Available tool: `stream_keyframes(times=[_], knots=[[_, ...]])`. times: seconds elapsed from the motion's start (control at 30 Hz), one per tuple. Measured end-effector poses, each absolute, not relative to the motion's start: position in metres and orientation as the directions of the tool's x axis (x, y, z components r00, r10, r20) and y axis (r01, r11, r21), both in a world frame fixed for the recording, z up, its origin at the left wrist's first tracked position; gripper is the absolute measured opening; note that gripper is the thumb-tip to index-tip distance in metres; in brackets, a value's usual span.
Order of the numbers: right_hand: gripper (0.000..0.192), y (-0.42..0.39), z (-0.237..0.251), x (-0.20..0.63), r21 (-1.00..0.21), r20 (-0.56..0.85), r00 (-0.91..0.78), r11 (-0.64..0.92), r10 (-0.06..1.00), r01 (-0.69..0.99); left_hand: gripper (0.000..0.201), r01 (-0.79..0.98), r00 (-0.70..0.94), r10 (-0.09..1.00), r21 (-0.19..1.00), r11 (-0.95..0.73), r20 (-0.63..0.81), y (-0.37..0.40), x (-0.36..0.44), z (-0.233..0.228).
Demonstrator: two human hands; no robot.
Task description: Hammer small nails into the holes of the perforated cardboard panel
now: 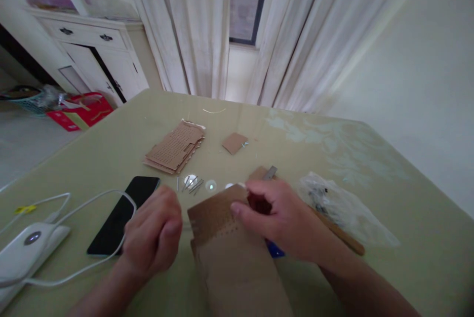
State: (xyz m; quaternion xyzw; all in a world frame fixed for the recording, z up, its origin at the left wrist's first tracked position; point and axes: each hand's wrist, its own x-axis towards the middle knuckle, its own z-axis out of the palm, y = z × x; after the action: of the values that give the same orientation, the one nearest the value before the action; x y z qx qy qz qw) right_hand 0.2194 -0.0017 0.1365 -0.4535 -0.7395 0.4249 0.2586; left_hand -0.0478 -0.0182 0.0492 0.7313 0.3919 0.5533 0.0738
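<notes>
Head view, near to far. Perforated brown cardboard sheet [225, 238] at centre foreground, between the two hands, long axis running from the near edge away toward the far side of the worktop [370, 159], perforated part at its far end. Left hand [155, 233] just left of the sheet's left edge, fingers curled in close with thumb against forefinger, apparently pinching a thin, pale pin-like object pointed at that edge; object too blurred to name with certainty. Right hand [281, 218] lying on the sheet's far right part, fingers loosely bent and thumb pressed flat on the perforated area, pinning it down; a dark object partly hidden under the palm, a blue item [276, 250] showing beneath the wrist. Right hand in contact with the sheet, left hand just beside it.

Left of the left hand: black phone [124, 213] face up, crossed by a white cable [89, 203] from a white device [27, 248]. Right of the right hand: wooden handle [340, 233] and clear plastic bag [340, 208]. Just beyond the sheet: loose metal pins [192, 184]. Farther off: stack of perforated cardboard pieces [176, 148], small cardboard square [234, 142]. Beyond the worktop: white cabinet [92, 45], curtains [207, 25].
</notes>
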Motion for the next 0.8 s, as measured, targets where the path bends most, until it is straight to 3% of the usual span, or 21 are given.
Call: stream_keyframes(times=[0.03, 0.1, 0.23, 0.43, 0.6, 0.8], knots=[[0.04, 0.002, 0.143, 0.226, -0.885, 0.021, -0.404, 0.205, 0.915, 0.418, 0.046, 0.553, 0.133, 0.752, 0.581, -0.597, 0.645, -0.008, -0.048, 0.05], [0.033, 0.008, 0.152, 0.242, -0.933, 0.027, -0.307, 0.135, 0.951, 0.333, 0.044, 0.603, 0.191, 0.835, 0.609, -0.515, 0.516, 0.012, -0.046, 0.047], [0.035, 0.014, 0.145, 0.277, -0.968, -0.045, -0.19, 0.004, 0.981, 0.251, 0.046, 0.653, 0.33, 0.895, 0.612, -0.446, 0.301, 0.032, -0.046, 0.031], [0.055, 0.002, 0.079, 0.301, -0.963, -0.246, -0.092, -0.233, 0.965, 0.135, 0.055, 0.717, 0.34, 0.916, 0.573, -0.398, 0.211, 0.031, -0.045, 0.013], [0.059, -0.007, 0.051, 0.299, -0.958, -0.275, -0.056, -0.269, 0.96, 0.097, 0.06, 0.811, 0.343, 0.927, 0.45, -0.373, 0.15, 0.034, -0.044, 0.002], [0.054, -0.009, 0.042, 0.297, -0.955, -0.285, -0.028, -0.281, 0.958, 0.098, 0.06, 0.859, 0.394, 0.9, 0.274, -0.432, 0.185, 0.037, -0.047, -0.012]])
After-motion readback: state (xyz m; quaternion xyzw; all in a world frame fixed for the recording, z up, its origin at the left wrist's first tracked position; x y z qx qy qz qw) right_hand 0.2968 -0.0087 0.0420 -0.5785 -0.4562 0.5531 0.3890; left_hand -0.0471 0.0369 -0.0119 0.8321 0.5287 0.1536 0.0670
